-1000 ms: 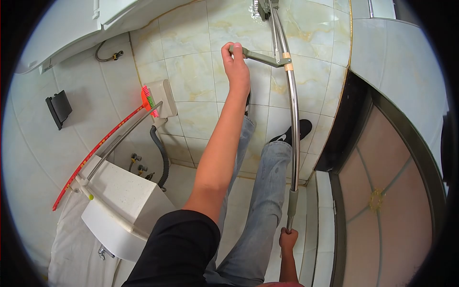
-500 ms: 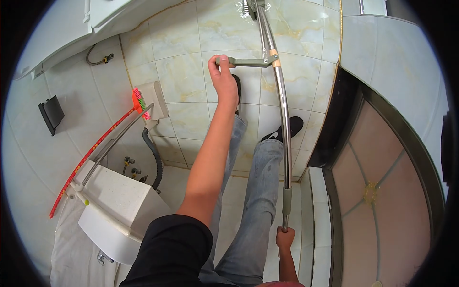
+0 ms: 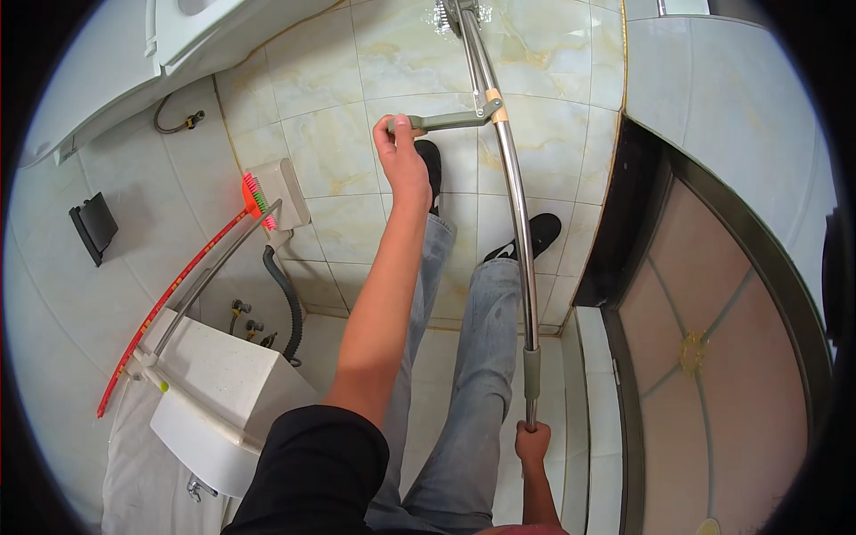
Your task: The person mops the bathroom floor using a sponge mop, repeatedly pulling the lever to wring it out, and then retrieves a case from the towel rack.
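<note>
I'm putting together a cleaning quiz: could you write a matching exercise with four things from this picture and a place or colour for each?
1. Left hand
2. Right hand
3. Long brush handle
4. Corrugated hose

A. Dark grey
B. On the lever
C. Mostly red
D. Around the metal pole, near its end

Pairs: 1-B; 2-D; 3-C; 4-A

Black short sleeve (image 3: pixel 316 468), plain, ending near elbow. Light blue jeans (image 3: pixel 488 357), faded, full-length, creased around knees. Black shoes (image 3: pixel 546 234), curved white mark on side of right one.
</note>
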A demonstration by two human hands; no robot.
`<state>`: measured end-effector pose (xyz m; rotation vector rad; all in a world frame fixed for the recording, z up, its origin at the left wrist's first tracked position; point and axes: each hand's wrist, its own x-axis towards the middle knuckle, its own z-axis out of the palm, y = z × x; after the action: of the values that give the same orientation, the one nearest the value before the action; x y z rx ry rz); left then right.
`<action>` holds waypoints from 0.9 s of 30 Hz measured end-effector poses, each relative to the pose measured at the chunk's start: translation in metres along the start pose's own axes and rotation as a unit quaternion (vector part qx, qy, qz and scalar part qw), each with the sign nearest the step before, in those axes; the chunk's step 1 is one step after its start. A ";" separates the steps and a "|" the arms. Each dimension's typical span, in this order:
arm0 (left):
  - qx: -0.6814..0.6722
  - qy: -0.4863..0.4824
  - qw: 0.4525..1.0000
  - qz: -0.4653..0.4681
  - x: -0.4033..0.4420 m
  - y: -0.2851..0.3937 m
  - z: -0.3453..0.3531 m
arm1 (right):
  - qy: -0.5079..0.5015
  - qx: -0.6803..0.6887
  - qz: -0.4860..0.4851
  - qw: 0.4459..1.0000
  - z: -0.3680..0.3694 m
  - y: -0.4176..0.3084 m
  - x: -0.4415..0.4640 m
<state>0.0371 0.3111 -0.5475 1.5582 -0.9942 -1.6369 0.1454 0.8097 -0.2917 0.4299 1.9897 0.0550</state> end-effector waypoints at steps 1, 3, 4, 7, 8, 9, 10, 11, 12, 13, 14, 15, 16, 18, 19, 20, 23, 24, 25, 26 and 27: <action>-0.006 0.003 1.000 0.003 0.000 0.000 0.002 | -0.001 0.001 0.000 1.000 -0.001 -0.001 0.002; -0.013 0.003 1.000 0.001 -0.007 -0.001 0.002 | -0.006 0.003 -0.002 1.000 -0.002 -0.001 0.000; -0.018 0.003 1.000 -0.001 -0.012 0.000 0.001 | -0.012 0.005 -0.003 1.000 -0.003 -0.002 -0.003; -0.020 0.002 1.000 -0.004 -0.024 -0.002 -0.003 | -0.026 0.023 0.008 0.999 -0.007 -0.010 -0.006; -0.020 0.001 1.000 -0.006 -0.028 -0.002 -0.004 | -0.025 0.024 0.011 0.999 -0.007 -0.009 -0.007; -0.026 0.003 1.000 -0.011 -0.031 0.000 -0.004 | -0.026 0.023 0.010 0.999 -0.008 -0.009 -0.005; -0.033 0.007 0.999 -0.015 -0.033 0.003 -0.003 | -0.026 0.021 0.008 0.999 -0.008 -0.009 -0.005; -0.033 0.006 0.999 -0.016 -0.037 0.005 -0.002 | -0.026 0.021 0.008 0.999 -0.009 -0.008 -0.006; -0.034 0.012 0.999 -0.025 -0.040 0.006 -0.001 | -0.029 0.019 -0.001 0.999 -0.011 -0.008 -0.008; -0.035 0.018 0.999 -0.035 -0.043 0.008 -0.001 | -0.033 0.016 -0.009 0.999 -0.012 -0.008 -0.010; -0.034 0.018 0.999 -0.036 -0.047 0.011 -0.001 | -0.033 0.015 -0.008 0.999 -0.013 -0.006 -0.013; -0.040 0.022 0.998 -0.040 -0.051 0.011 0.000 | -0.042 0.025 -0.001 0.999 -0.014 -0.006 -0.016; -0.047 0.025 0.998 -0.043 -0.053 0.013 0.003 | -0.050 0.037 0.005 0.998 -0.015 -0.007 -0.017; -0.051 0.030 0.997 -0.052 -0.060 0.015 0.006 | -0.050 0.038 0.010 0.998 -0.021 -0.011 -0.020; -0.052 0.039 0.996 -0.060 -0.062 0.016 0.007 | -0.054 0.038 0.014 0.998 -0.024 -0.014 -0.021; -0.054 0.038 0.996 -0.060 -0.064 0.015 0.007 | -0.052 0.039 0.013 0.998 -0.026 -0.017 -0.023; -0.047 0.040 0.996 -0.068 -0.069 0.017 0.007 | -0.051 0.024 0.012 0.998 -0.033 -0.024 -0.027; -0.043 0.038 0.997 -0.055 -0.068 0.013 0.006 | -0.047 0.019 0.015 0.999 -0.035 -0.026 -0.027; -0.039 0.036 0.998 -0.042 -0.066 0.010 0.006 | -0.042 0.014 0.017 0.999 -0.038 -0.028 -0.027; -0.041 0.036 0.998 -0.043 -0.064 0.007 0.006 | -0.040 0.014 0.018 0.999 -0.039 -0.027 -0.026; -0.029 0.042 0.998 -0.023 -0.058 0.000 0.004 | -0.038 0.009 0.003 0.999 -0.039 -0.026 -0.024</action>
<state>0.0370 0.3617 -0.5183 1.6087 -0.8637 -1.6032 0.1131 0.7837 -0.2594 0.4434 1.9156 0.0248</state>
